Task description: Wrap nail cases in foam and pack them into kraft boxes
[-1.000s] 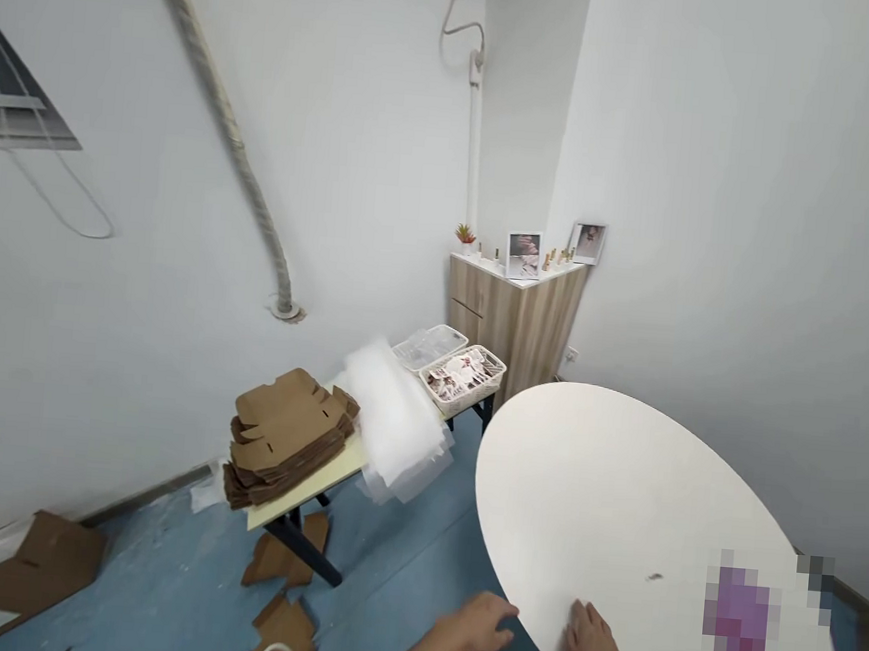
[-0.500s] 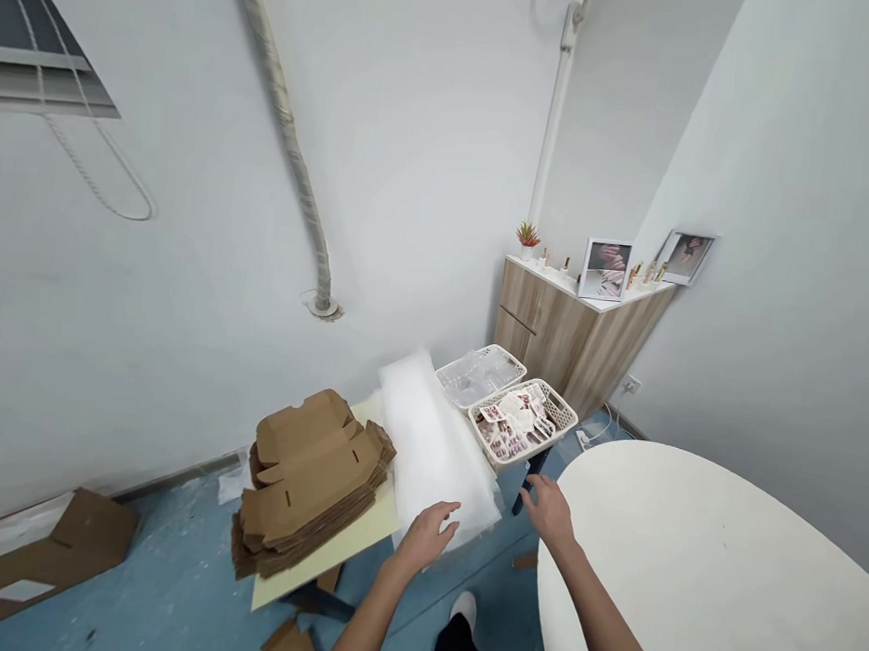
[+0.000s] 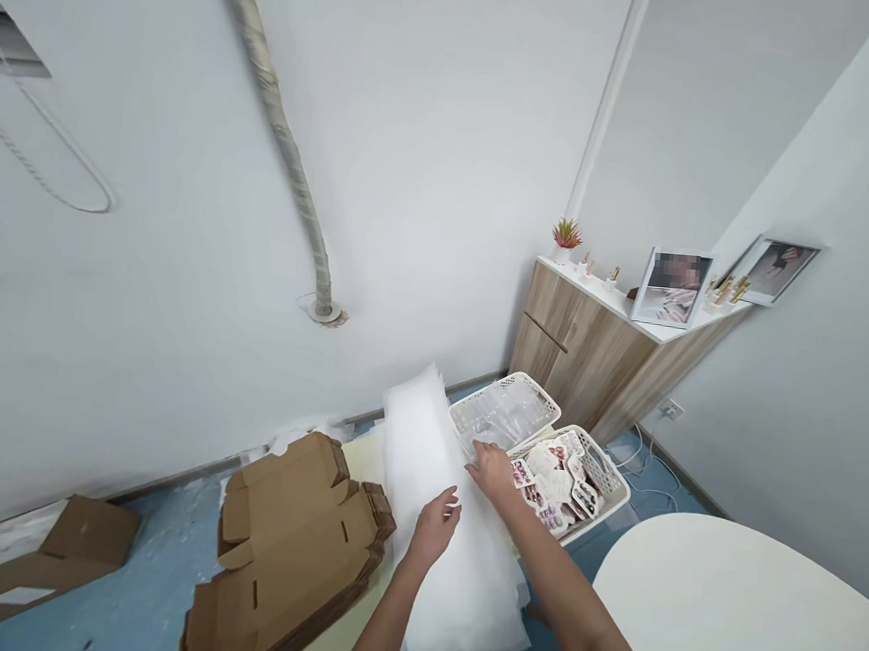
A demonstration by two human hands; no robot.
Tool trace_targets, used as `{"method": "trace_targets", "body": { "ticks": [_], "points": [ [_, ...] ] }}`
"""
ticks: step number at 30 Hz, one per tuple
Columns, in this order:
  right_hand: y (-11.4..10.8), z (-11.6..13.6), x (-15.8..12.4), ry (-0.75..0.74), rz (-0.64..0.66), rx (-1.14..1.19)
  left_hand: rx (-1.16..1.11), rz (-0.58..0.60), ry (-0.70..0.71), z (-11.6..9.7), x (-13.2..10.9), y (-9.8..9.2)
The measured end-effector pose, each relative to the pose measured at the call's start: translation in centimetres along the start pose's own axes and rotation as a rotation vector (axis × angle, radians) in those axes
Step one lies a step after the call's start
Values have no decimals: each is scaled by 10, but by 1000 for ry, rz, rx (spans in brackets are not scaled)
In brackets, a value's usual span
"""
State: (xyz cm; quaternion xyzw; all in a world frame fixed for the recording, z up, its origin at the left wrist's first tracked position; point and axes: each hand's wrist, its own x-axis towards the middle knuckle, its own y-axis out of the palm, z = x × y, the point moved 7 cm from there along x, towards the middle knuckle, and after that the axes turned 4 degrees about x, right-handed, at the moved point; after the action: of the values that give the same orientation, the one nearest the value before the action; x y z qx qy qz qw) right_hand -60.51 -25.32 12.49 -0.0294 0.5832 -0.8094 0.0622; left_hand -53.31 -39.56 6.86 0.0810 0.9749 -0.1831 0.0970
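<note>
My left hand (image 3: 435, 528) hovers over a stack of white foam sheets (image 3: 451, 588), its fingers loosely bent and holding nothing. Close by, my right hand (image 3: 492, 469) reaches to the near corner of a white basket (image 3: 553, 405) of clear plastic bags (image 3: 507, 411). The right fingers are spread; whether they touch the basket or bags I cannot tell. My right forearm partly covers a second white basket (image 3: 621, 491), which is filled with printed cards (image 3: 562, 476) bearing what look like press-on nails.
Flattened brown cardboard boxes (image 3: 296, 555) are piled left of the foam on a pale yellow table (image 3: 367, 466). A white round table (image 3: 729, 599) stands at right. Behind is a wooden cabinet (image 3: 589, 363) with picture frames and a plant. An open carton (image 3: 91, 539) lies on the floor.
My view has moved closer to the foam and baskets. The right hand has gone forward and left, from beside the round table to the basket of bags. My left hand is now above the foam.
</note>
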Motion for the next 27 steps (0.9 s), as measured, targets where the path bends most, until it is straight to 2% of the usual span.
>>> {"method": "trace_targets", "body": {
  "ticks": [3, 6, 9, 11, 13, 16, 20, 24, 27],
  "points": [
    [4, 1, 9, 43, 23, -31, -61, 26, -50, 2, 10, -2],
    [-5, -3, 7, 113, -17, 28, -170, 50, -110, -1, 20, -4],
    [-23, -4, -10, 132, -184, 202, -376, 58, -187, -10, 25, -5],
    [-35, -2, -31, 108, -331, 348, -556, 75, -220, -23, 25, -2],
    [-45, 3, -60, 69, -472, 473, -720, 141, -237, -40, 22, 6],
    [-56, 7, -105, 30, -625, 575, -913, 345, -276, -69, 9, 30],
    [-69, 2, -158, 44, -742, 582, -1068, 590, -355, -98, -20, 68],
    [-83, -17, -208, 105, -816, 529, -1045, 702, -349, -113, -49, 103],
    [-93, -35, -248, 194, -785, 502, -907, 783, -292, -124, -73, 131]
  ]
}}
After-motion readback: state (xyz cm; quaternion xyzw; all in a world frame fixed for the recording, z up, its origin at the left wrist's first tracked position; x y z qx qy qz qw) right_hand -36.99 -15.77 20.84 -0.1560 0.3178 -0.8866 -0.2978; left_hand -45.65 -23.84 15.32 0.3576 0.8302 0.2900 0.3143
